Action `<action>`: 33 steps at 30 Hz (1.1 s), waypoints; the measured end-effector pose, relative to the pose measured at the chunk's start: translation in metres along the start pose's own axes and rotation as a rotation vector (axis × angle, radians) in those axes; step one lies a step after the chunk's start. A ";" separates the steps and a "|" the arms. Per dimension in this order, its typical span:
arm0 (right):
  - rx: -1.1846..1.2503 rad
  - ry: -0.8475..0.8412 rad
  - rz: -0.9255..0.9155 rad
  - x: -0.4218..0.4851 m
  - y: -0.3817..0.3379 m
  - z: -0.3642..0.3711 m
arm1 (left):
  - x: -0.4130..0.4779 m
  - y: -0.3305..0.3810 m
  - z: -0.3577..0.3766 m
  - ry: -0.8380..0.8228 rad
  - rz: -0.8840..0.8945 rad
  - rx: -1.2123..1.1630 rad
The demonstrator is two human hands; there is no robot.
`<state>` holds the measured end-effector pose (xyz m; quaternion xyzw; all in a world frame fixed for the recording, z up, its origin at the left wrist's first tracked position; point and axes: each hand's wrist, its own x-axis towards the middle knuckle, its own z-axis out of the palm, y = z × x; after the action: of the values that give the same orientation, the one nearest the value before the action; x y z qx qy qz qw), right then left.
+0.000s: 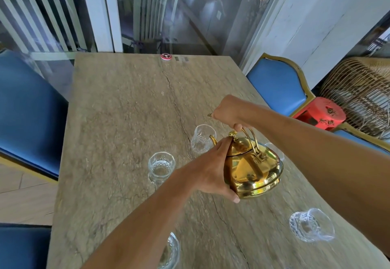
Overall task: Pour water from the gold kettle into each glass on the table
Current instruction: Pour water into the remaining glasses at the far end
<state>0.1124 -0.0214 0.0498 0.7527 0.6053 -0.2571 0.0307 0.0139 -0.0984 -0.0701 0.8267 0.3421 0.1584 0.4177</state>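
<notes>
We held the gold kettle [253, 169] tilted above the tabletop [126, 100], toward its right edge. Our right hand [229, 110] was curled tight round the handle [253, 140]; our left hand [209, 171] was spread, fingertips pressing the lid [240, 148] and thumb against the base. The spout [213, 140] stood just beside the far glass [202, 142]; a second glass [161, 166] stood left of it.
</notes>
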 end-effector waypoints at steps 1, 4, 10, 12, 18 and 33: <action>-0.025 -0.022 0.029 0.000 -0.001 -0.001 | 0.000 0.000 0.000 -0.002 0.002 -0.002; -0.104 -0.099 0.084 0.001 -0.001 -0.003 | 0.001 0.001 0.000 -0.008 0.007 -0.009; -0.078 -0.138 0.104 0.006 -0.003 -0.001 | 0.001 0.002 0.000 -0.016 0.002 -0.019; -0.095 -0.144 0.103 0.005 -0.004 -0.001 | 0.001 0.001 0.000 -0.016 -0.003 -0.016; -0.117 -0.125 0.073 0.002 -0.007 -0.003 | -0.001 0.003 -0.002 -0.012 -0.009 -0.036; -0.256 -0.163 0.106 0.008 -0.017 -0.007 | -0.002 0.007 -0.007 -0.005 0.000 -0.091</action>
<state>0.0998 -0.0071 0.0573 0.7502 0.5879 -0.2362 0.1891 0.0113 -0.0985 -0.0604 0.8072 0.3333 0.1719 0.4558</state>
